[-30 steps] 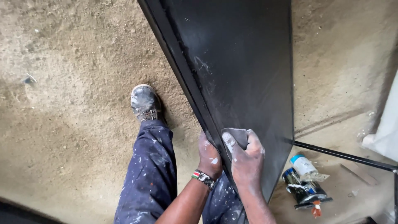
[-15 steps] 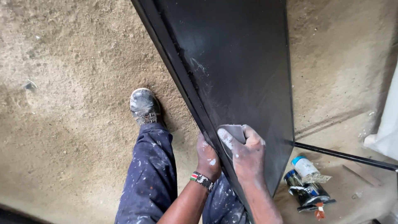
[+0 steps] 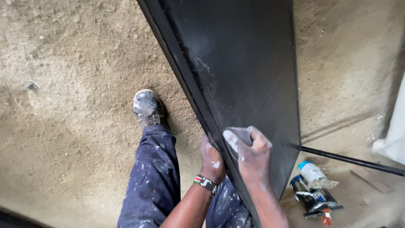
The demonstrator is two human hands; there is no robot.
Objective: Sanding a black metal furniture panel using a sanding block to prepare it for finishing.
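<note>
Right hand (image 3: 252, 157) presses grey sandpaper (image 3: 240, 136) flat against black panel (image 3: 240, 71), fingers curled over pad. Left hand (image 3: 211, 161) grips panel's left edge. Panel stands tilted on dirt floor (image 3: 76, 126). Cans (image 3: 313, 190) lie right.

Left hand (image 3: 211, 158), dusted white, curls its fingers round an edge, a beaded band on the wrist. Right hand (image 3: 249, 154) presses flat beside it, fingers bent, thumb pale with dust, forearm reaching up from below.
</note>
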